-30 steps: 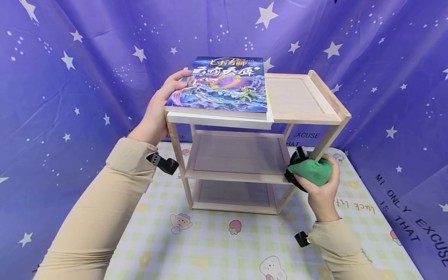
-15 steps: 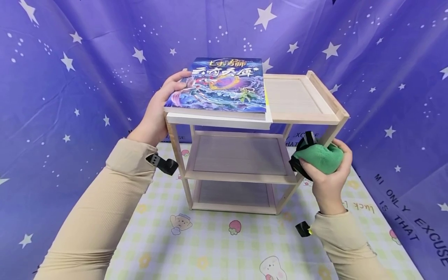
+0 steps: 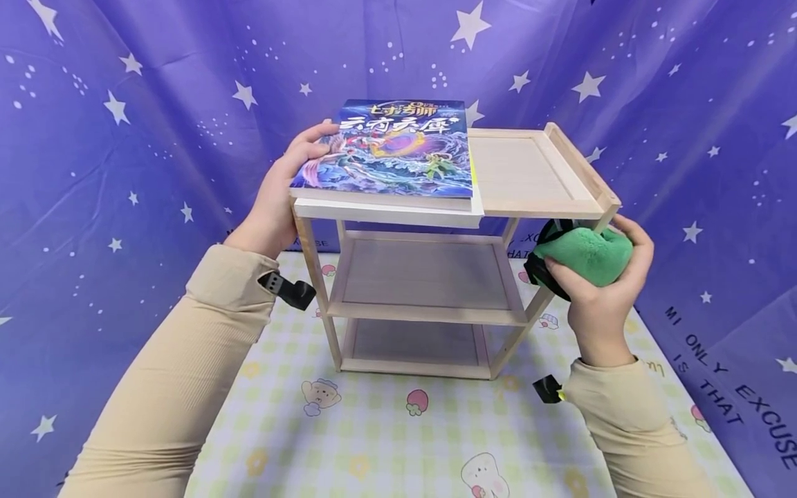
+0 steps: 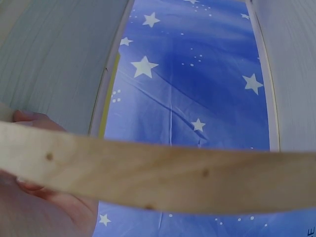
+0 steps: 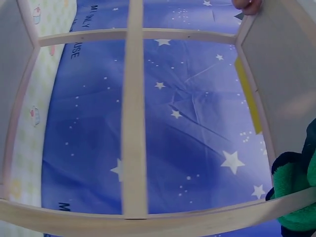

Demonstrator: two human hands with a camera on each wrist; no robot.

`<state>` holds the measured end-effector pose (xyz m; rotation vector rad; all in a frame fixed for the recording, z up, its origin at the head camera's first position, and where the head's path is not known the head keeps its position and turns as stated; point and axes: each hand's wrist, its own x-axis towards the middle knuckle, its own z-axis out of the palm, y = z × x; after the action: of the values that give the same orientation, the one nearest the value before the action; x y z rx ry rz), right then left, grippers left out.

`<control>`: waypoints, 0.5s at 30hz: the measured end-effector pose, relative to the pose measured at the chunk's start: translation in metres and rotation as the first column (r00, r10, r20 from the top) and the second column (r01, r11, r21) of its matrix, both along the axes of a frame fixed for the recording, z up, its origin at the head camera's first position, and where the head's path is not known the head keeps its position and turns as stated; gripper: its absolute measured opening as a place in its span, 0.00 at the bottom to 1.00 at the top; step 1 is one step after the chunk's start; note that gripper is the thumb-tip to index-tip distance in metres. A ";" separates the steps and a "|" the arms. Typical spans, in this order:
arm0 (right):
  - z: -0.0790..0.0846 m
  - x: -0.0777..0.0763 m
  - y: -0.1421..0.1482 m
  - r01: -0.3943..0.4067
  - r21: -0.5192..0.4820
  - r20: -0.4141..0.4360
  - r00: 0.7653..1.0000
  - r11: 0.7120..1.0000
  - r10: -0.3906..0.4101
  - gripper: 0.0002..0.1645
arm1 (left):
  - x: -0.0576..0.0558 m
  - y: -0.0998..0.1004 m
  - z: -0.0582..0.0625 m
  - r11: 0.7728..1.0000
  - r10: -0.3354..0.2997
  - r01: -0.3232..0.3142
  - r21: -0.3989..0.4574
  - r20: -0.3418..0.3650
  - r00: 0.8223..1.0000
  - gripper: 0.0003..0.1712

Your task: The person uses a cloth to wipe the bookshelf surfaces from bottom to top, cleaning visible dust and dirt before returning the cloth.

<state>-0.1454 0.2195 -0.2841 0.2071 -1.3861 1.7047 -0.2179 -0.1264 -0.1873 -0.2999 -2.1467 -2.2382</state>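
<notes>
Your left hand [image 3: 277, 190] sits at the left edge of the wooden shelf's [image 3: 542, 207] top. Its fingers lie bent over the left side of the blue book [image 3: 398, 155], and in the left wrist view part of the hand shows under the top board, so it looks clamped on both book and board. Your left arm reaches up and in from the near left.

The blue book lies flat, near the top's left edge, on a white-edged thing [image 3: 386, 211] that is likely another book. It looks stiff and a bit heavy, and the shiny cover may be slippery. Its long sides would be good to hold.

The wooden shelf stands on the bench [image 3: 386, 443]. It looks hard and quite light; its legs are thin, so I would hold it by the rails.

The green soft thing [image 3: 588, 256] is just below the top's near right corner, covering part of the leg there; I can't tell if they touch. It looks soft, light and squashy, hard to break. Hold its fat middle, not the black part at its left.

Your right hand [image 3: 607, 315] is curled around it, thumb on the near side, wrist low, pointing up.
</notes>
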 end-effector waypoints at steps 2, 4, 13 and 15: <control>0.004 0.000 0.000 -0.004 -0.005 -0.005 1.000 1.000 0.004 0.46 | 0.000 0.000 0.000 1.000 -0.002 0.002 0.001 0.000 1.000 0.27; 0.008 -0.001 -0.001 -0.001 -0.011 -0.007 1.000 1.000 0.001 0.46 | 0.000 0.000 0.000 1.000 -0.002 0.002 0.000 0.001 1.000 0.27; 0.021 -0.003 -0.001 -0.019 -0.076 -0.033 0.999 0.997 0.017 0.47 | -0.001 0.000 0.000 1.000 -0.002 0.002 -0.003 0.009 1.000 0.27; 0.023 -0.003 -0.001 -0.056 -0.104 -0.050 0.997 0.993 0.051 0.48 | -0.001 -0.001 0.000 1.000 -0.001 0.001 -0.003 0.009 1.000 0.27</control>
<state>-0.1488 0.2180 -0.2613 0.2255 -1.2618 1.8009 -0.2189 -0.1269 -0.1872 -0.2919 -2.1553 -2.2415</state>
